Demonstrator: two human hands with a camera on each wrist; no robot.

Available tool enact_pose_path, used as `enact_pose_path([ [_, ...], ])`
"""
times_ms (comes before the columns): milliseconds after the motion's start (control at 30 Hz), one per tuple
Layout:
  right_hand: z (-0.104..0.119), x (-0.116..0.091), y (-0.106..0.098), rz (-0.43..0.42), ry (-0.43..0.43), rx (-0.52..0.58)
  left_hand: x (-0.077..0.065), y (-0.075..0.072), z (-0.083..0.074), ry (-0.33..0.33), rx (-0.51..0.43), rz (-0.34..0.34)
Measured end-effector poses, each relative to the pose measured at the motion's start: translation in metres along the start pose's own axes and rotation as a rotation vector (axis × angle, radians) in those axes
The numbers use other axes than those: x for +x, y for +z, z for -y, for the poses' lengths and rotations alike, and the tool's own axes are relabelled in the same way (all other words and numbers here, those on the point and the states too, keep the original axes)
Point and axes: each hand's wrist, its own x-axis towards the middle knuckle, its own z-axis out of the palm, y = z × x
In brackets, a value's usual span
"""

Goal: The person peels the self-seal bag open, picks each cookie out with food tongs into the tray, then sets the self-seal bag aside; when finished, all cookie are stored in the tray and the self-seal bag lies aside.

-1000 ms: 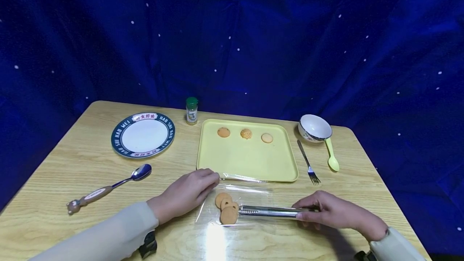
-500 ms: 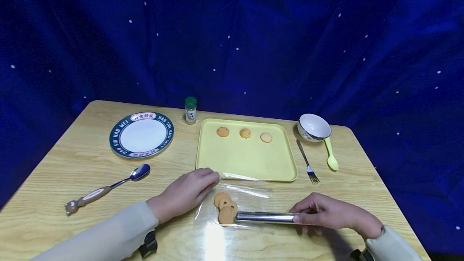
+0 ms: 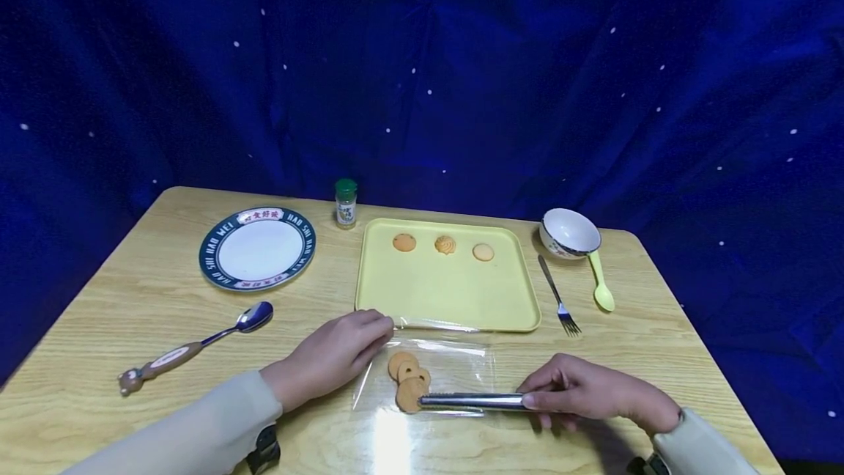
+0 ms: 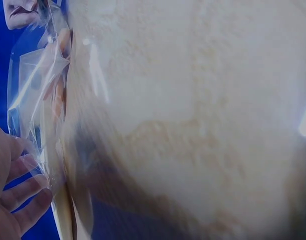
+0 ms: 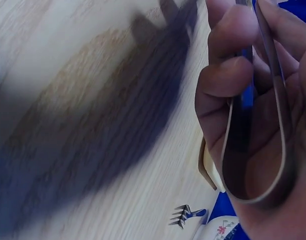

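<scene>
My right hand [image 3: 580, 394]: fingers curled firmly round the metal tongs [image 3: 471, 402].
Tongs' tips: against the nearest cookie [image 3: 409, 393]; I cannot tell whether they pinch it.
Cookies: overlapping inside my clear bag [image 3: 458, 366].
My left hand [image 3: 336, 358]: touching the bag; whether pinching, I cannot tell.
Yellow tray [image 3: 448, 292]: beyond, bearing three cookies [image 3: 445, 244].

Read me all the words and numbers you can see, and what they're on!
"HAO SHI HAO WEI": plate, both sides of its rim.
"好食好味": top panel of the plate's rim.
Bottom panel: too small to read.
Bottle, brown spoon: labels too small.
No readable numbers.
</scene>
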Motion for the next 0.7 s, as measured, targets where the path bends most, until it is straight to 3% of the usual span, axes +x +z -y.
enact_pose_path([
  [333, -0.002, -0.02, 0.0, -0.057, -0.017, 0.028, -0.002, 0.001, 0.0, -0.005, -0.011, 0.003],
  [700, 0.001, -0.088, -0.012, -0.189, 0.026, 0.029, -0.001, 0.002, 0.002, -0.022, -0.005, -0.03],
])
